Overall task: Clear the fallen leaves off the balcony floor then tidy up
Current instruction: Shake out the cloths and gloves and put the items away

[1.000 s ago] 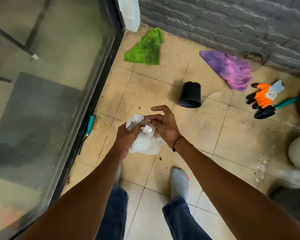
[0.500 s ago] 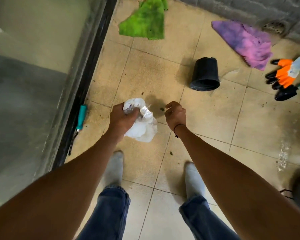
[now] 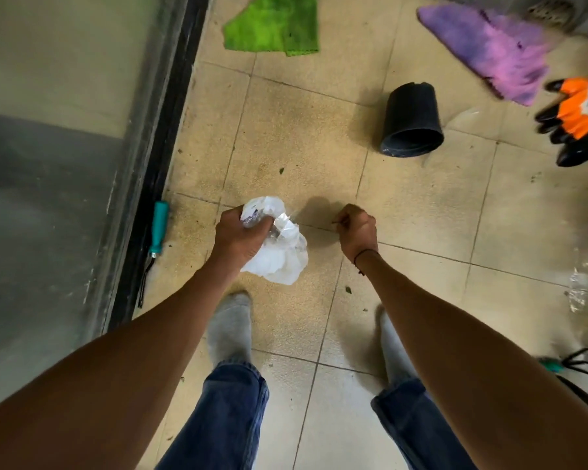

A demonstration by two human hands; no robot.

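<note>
My left hand (image 3: 238, 235) grips a crumpled clear and white plastic bag (image 3: 279, 259) by its bunched top, just above the tiled balcony floor (image 3: 302, 137). To the right of the bag, my right hand (image 3: 357, 228) has its fingers curled, and a thin leaf scrap (image 3: 334, 222) is pinched at the fingertips close to the floor. Small dark leaf bits lie loose on the tiles, one ahead of the bag (image 3: 281, 170) and one near my right foot (image 3: 347, 290).
A black pot (image 3: 411, 120) lies on its side ahead to the right. Farther off lie a green cloth (image 3: 275, 25), a purple cloth (image 3: 489, 49), orange gloves (image 3: 577, 110) and a dark trowel (image 3: 577, 152). A teal-handled tool (image 3: 158, 228) rests along the glass door track.
My right hand let go of the bag, moved right and down to the floor, and closed on a leaf scrap. My left hand kept the bag. The view tilted downward.
</note>
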